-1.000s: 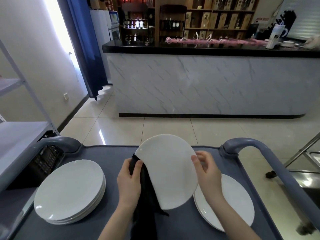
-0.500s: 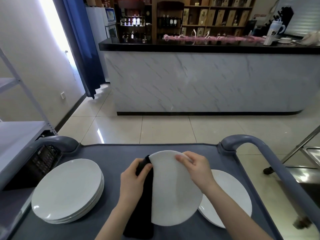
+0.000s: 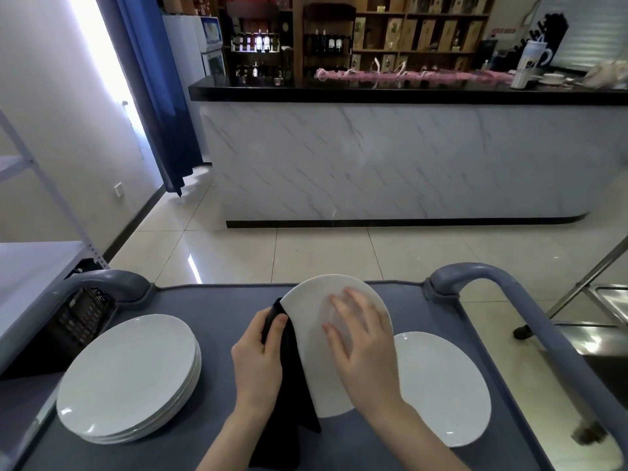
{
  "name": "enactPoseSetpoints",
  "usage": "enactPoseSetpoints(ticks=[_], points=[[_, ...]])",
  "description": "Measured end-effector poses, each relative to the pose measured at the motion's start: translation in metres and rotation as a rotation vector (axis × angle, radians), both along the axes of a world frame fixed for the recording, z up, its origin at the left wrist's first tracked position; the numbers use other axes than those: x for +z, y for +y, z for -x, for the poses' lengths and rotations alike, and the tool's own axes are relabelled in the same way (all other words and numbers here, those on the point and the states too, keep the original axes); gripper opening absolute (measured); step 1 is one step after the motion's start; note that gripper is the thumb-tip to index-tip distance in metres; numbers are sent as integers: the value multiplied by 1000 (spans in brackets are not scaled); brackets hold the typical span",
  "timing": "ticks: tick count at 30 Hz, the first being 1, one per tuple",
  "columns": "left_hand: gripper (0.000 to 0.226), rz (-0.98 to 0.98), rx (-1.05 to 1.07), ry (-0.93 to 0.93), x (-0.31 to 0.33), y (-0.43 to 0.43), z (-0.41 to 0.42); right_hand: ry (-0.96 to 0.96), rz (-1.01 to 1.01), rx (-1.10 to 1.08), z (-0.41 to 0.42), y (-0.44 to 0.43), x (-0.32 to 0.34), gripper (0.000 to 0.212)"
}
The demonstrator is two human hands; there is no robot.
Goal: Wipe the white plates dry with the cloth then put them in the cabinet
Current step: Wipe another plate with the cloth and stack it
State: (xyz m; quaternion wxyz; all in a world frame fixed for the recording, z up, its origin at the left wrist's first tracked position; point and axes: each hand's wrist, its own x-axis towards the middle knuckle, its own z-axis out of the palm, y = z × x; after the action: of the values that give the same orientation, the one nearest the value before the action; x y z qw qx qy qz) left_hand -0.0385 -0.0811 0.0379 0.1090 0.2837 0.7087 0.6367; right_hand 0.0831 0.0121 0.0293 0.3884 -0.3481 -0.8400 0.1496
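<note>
Gripping the black cloth (image 3: 293,385), the left hand (image 3: 256,363) bunches it against the left edge of a white plate (image 3: 310,321) held tilted above the grey cart (image 3: 210,311). The right hand (image 3: 365,355) lies on the plate's face, fingers spread. A plate stack (image 3: 125,375) sits left, a single plate (image 3: 445,385) right. Beyond them stands a marble counter (image 3: 390,164).

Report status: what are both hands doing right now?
Left hand grips black cloth at edge of held plate. Right hand flat on its face. Nothing in the way.
</note>
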Motion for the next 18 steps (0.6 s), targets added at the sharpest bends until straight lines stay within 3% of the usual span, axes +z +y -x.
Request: enactPoseSetpoints(ticks=[6,11,15,18], points=[[30,-32,-81,17,5,-4,-11,12,370,156,12,-21,2,56],[34,-33,-166,-6,5,-9,-19,168,614,197,16,-31,8,71],[28,6,-268,1,-2,-7,-29,279,724,247,16,-32,16,55],[30,-20,-278,-99,-1,0,-38,292,752,269,15,-27,22,45]])
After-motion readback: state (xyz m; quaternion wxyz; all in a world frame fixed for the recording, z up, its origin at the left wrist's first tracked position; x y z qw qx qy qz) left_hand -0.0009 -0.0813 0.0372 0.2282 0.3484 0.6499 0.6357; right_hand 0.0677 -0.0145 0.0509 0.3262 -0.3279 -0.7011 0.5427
